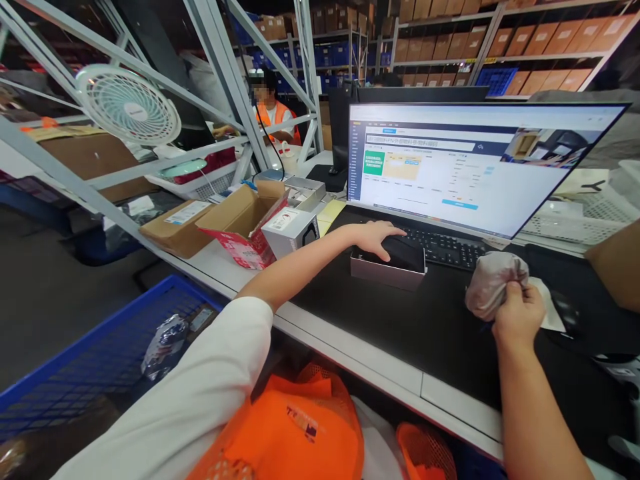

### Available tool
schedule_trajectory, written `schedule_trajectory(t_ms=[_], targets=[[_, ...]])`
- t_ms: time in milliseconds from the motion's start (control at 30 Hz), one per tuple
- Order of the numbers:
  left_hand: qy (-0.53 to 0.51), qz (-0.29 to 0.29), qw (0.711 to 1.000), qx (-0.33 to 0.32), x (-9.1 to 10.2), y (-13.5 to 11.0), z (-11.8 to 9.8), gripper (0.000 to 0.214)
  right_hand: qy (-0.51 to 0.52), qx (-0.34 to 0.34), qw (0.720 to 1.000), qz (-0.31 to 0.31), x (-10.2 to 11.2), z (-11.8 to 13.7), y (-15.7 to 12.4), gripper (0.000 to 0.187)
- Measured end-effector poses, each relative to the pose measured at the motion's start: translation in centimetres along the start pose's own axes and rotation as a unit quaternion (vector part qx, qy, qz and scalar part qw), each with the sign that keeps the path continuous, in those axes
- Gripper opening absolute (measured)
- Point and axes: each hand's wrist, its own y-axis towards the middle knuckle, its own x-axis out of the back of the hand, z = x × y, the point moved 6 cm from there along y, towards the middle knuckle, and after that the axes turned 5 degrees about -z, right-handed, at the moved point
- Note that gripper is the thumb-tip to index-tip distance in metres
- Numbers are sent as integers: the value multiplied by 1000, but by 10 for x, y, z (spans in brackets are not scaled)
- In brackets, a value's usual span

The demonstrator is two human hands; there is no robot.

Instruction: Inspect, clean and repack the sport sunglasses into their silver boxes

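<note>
My left hand (376, 237) reaches across the black desk mat (400, 320), its fingers spread flat on the dark top of a low grey box (387, 268) that sits in front of the keyboard (443, 248). Nothing is gripped in it. My right hand (517, 312) is closed around a crumpled pale plastic bag (493, 280), held just above the mat at the right. A wide monitor (470, 167) stands behind the keyboard and shows a form page.
An open cardboard box with red print (243, 223), a small white carton (290, 230) and a flat brown parcel (175, 227) lie at the left. A desk fan (127, 103) stands beyond. A blue wire bin (100, 353) sits below left. A person in an orange vest (273, 113) sits behind the racks.
</note>
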Motion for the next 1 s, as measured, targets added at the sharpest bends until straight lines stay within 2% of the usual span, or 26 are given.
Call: schedule_trajectory(t_ms=[100,267,400,567,700,767,833,933,1000], targets=[[36,2,999,-5,-11,2,-6,90,3,-13,1000,3,-2,-1,-2,28],[8,-7,1000,-4,-16,3,-6,84,-27,-15,999,7,-6,4,-7,28],[3,-19,1000,5,-16,1,-8,87,-40,-24,999,25,-7,0,-8,30],[54,-3,999,6,-27,1,-18,89,-51,-31,998,21,-6,-5,-9,31],[64,-12,998,16,-30,2,-17,89,-45,-47,997,30,-8,2,-15,33],[68,-52,996,-9,-29,-1,-23,87,-40,-47,997,42,-12,11,-21,34],[43,-119,989,-80,-28,-7,-41,78,-26,-40,997,66,-17,23,-30,36],[-97,-234,951,-179,-29,-23,-73,71,-4,-28,993,112,-28,38,-48,41],[-226,-285,914,-182,-35,-32,-82,78,17,-26,988,154,-36,45,-62,42]])
